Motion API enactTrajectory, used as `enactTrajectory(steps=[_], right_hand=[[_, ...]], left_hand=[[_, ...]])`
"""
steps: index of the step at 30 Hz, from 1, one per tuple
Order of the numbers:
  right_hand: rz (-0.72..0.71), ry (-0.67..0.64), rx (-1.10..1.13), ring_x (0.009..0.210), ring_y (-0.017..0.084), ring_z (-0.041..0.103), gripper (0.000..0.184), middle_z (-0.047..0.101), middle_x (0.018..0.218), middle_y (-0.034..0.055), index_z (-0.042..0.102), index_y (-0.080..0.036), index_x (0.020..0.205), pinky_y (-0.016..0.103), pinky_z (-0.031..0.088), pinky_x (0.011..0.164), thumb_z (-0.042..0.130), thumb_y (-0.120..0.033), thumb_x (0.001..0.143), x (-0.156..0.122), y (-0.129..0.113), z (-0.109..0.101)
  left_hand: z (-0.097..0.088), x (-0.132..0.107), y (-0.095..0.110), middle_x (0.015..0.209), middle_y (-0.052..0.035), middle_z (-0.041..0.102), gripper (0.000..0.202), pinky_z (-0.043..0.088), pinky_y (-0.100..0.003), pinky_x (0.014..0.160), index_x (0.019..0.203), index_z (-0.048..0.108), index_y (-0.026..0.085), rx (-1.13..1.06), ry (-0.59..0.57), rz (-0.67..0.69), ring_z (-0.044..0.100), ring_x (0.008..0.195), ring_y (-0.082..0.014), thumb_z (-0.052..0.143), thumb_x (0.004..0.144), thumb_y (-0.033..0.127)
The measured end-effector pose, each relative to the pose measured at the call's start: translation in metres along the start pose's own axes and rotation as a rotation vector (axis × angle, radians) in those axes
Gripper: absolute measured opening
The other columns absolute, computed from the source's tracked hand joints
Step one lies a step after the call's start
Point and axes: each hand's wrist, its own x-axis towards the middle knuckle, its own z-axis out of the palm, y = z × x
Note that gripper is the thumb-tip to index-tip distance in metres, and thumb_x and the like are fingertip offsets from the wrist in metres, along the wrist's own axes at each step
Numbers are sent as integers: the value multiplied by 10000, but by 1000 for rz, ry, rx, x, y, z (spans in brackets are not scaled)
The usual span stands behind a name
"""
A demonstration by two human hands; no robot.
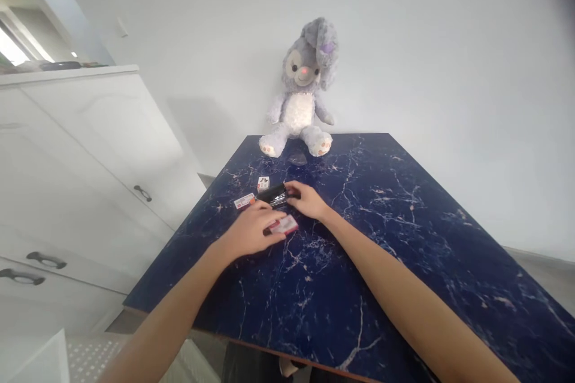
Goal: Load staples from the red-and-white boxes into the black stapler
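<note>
My left hand (254,230) is closed round a small flat pink-and-white box (284,225), thumb along its near side and fingers over the far side. A glossy black item (273,194), perhaps a pouch or case, lies just beyond it. My right hand (308,198) has its fingers curled on the right end of that black item. A small white cube-shaped box (263,183) with a dark picture stands behind the black item. Another flat white-and-red box (244,201) lies to its left, beside a bit of orange partly covered by my left hand.
A grey plush toy (300,111) sits at the far end of the blue marbled table (368,287), against the white wall. A dark round object (297,158) lies between its feet. White cabinets (85,149) with dark handles stand on the left.
</note>
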Motion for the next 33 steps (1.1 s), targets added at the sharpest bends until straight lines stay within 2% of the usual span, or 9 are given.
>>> enactTrajectory(steps=[2,4,8,12,17,20,24,29,33], right_hand=[[81,66,230,1061,168,647,530,645,1293,81,551,-206,1278,328,517,937,525,-60,769,2,7,-6],[138,90,344,1091,172,654,567,630,1327,104,541,-195,1293,354,519,971,510,-42,748,3,10,-8],[61,-33,262,1117,189,660,622,692,1228,88,559,-203,1294,391,497,1032,537,-5,705,-1,3,-1],[-18,-75,70,1076,199,679,686,711,1174,63,513,-232,1356,380,515,1007,578,-8,711,-7,-5,5],[-43,-44,-4,954,169,691,598,722,1084,34,556,-223,1280,301,536,912,563,-10,722,-7,-10,3],[-52,-48,-31,865,157,670,472,717,977,4,592,-216,1180,267,526,832,604,-72,731,-10,-20,0],[-96,-73,-159,741,156,604,153,659,797,-17,626,-203,869,257,468,714,649,-145,730,-31,-34,-16],[-37,-127,-122,724,144,586,118,658,809,-21,637,-200,881,246,433,677,695,-262,799,-91,-38,-60],[96,-69,-158,703,142,586,148,656,788,-22,617,-205,821,248,420,653,716,-315,819,-129,-42,-88]], left_hand=[[17,-4,8,1173,-70,706,405,467,-468,1019,1258,673,295,2,-6,61,580,1150,-296,623,902,481],[24,-9,3,1237,-80,686,361,405,-513,1087,1241,681,280,20,103,27,540,1225,-307,579,934,441],[18,-10,-33,1253,-82,679,358,396,-509,1092,1247,667,243,77,458,-281,556,1217,-274,440,998,364],[19,13,-68,1453,-89,566,456,353,-491,1142,1371,597,225,0,286,-286,484,1357,-267,428,993,416],[23,44,-84,1383,-55,634,493,350,-459,1155,1181,733,231,-231,241,-340,553,1304,-252,318,1013,436],[21,37,-76,1333,-38,669,475,381,-457,1120,1248,698,244,-287,215,-308,601,1218,-256,359,999,464],[22,18,-39,1383,-36,634,476,440,-434,1043,1365,614,267,-272,110,-200,626,1123,-250,369,1006,461],[29,26,10,1486,-36,541,450,402,-433,1105,1395,587,293,-342,-44,29,547,1298,-275,396,1018,448],[28,41,11,1485,-21,540,469,371,-429,1147,1455,513,329,-479,-138,13,502,1351,-261,421,1013,454]])
